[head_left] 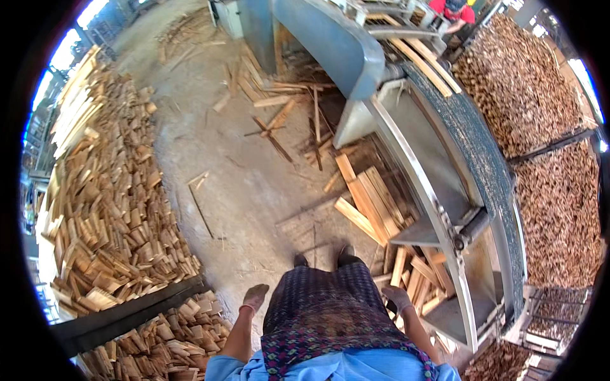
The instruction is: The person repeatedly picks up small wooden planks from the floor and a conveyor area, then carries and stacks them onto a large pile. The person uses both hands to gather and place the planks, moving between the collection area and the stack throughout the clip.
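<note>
My left hand (255, 296), in a light work glove, hangs beside my patterned apron (318, 305). Its fingers look loose, with nothing in them. On the other side my right hand (396, 297), also gloved, hangs loosely and appears to hold nothing. Nearest to it are loose wooden offcuts (416, 279) on the floor by the conveyor frame. Longer wooden boards (372, 200) lie in a pile just beyond. Along my right side curves a dark conveyor belt (480, 152), with two pale wood strips (429, 65) lying on its far part.
Stacked wood pieces (121, 209) form a long wall at left, above a dark beam (127, 314). Bundled wood stacks (518, 82) rise beyond the belt. A blue machine guard (337, 38) stands ahead, with scattered scraps (273, 127) before it. A person in red (469, 14) is at far right.
</note>
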Tool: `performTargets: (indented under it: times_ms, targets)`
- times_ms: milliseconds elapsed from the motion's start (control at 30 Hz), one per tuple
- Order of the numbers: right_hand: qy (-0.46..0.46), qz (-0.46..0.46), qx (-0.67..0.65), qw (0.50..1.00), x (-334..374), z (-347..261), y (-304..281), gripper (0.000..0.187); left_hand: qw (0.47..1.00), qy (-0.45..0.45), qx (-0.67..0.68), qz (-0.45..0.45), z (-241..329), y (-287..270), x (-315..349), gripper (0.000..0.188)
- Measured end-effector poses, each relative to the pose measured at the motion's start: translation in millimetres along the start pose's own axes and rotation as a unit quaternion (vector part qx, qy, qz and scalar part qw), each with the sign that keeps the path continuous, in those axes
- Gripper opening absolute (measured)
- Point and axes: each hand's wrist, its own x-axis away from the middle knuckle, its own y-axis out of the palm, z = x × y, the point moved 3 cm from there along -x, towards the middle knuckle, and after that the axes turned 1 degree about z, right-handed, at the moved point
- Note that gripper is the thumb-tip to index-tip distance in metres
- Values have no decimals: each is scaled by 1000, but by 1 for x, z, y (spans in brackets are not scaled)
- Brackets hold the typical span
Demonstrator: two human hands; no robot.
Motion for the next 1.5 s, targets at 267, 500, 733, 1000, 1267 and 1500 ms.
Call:
performTargets:
  times_ms: [267, 500, 733, 1000, 1267, 1500]
  targets:
    - [84, -75, -56, 992, -22, 26, -21, 40, 947, -162, 273, 52, 11, 36, 49, 50]
    - [113, -117, -28, 986, -108, 3, -36, 69, 929, -222, 281, 91, 40, 85, 47, 54]
    - [116, -96, -48, 987, -264, 63, -1, 77, 903, -168, 396, 24, 148, 165, -63, 55]
    - [202, -6, 10, 979, -489, 217, 12, 100, 920, -147, 346, -105, 171, 335, -330, 60]
    - [105, 85, 122, 983, -683, 309, -95, 91, 819, -153, 552, -34, 181, 439, -565, 69]
    - [182, 82, 29, 980, -724, 322, -74, 102, 784, -81, 610, 87, 213, 446, -623, 56]
